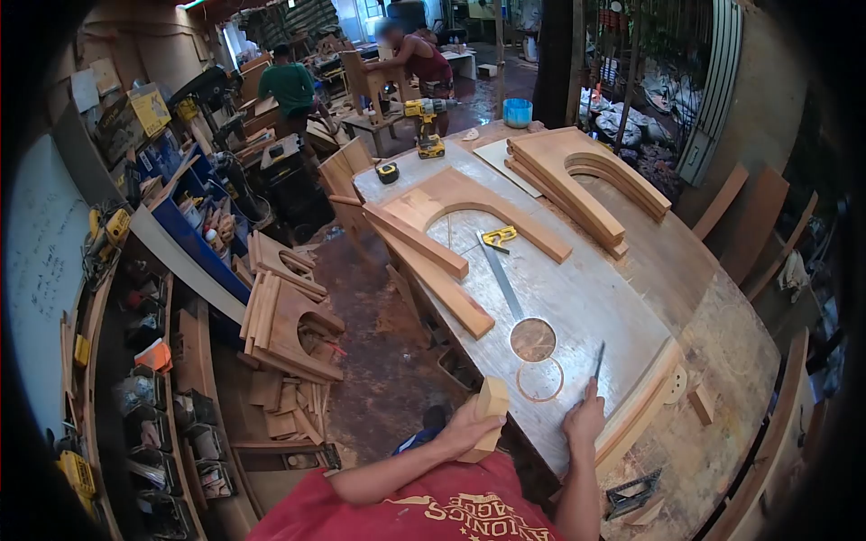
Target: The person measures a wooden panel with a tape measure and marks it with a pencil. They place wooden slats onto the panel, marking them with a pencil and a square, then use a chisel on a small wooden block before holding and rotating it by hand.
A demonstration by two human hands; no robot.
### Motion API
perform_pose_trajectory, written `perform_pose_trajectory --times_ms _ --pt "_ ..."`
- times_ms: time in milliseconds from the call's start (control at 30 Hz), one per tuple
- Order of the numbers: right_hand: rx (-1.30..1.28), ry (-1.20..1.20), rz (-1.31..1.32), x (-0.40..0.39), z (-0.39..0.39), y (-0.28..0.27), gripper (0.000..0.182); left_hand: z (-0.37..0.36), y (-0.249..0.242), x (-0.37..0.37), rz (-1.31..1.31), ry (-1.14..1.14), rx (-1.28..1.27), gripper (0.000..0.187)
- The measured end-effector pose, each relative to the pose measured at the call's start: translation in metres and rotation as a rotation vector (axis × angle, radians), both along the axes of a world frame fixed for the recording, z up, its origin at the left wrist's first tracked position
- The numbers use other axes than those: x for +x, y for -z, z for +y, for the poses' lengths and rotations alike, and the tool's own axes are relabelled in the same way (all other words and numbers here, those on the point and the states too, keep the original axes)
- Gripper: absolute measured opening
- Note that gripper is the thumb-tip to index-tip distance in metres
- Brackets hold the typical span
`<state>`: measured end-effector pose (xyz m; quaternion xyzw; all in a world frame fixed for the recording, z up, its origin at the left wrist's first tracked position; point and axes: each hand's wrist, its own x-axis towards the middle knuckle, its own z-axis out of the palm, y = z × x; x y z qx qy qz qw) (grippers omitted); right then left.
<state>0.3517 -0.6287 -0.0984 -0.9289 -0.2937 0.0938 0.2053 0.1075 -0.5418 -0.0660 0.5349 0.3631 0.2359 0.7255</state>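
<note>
My left hand [464,429] is closed round a pale wooden block [492,399], held upright close to my body at the table's near edge. My right hand [585,420] grips a thin dark stick-like tool [600,358], its tip pointing away from me; its exact kind is too small to make out. Just left of that hand, a thin ring [539,380] and a round brown disc [533,340] lie on the table [622,307]. A combination square [501,270] with a yellow head rests beyond them, against an arched wooden piece [451,191].
Stacked arched wooden pieces [577,167] lie at the far right, with a curved wooden strip [640,397] nearer me. A yellow drill [428,126], a tape measure [387,172] and a blue tub [517,113] stand at the far end. Two people work at the back.
</note>
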Motion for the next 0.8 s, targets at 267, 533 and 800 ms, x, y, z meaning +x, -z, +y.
perform_pose_trajectory --times_ms 267,533,800 --pt "-0.059 0.013 -0.15 0.017 0.002 0.035 0.053 0.03 -0.026 -0.027 -0.07 -0.071 -0.159 0.037" --pt "0.929 -0.262 0.789 -0.008 0.087 -0.069 0.077 0.131 -0.107 -0.083 -0.376 -0.338 0.405 0.085" --pt "1.226 -0.839 0.931 -0.098 0.196 -0.213 0.096 0.174 -0.19 -0.1 -0.53 -0.319 0.501 0.092"
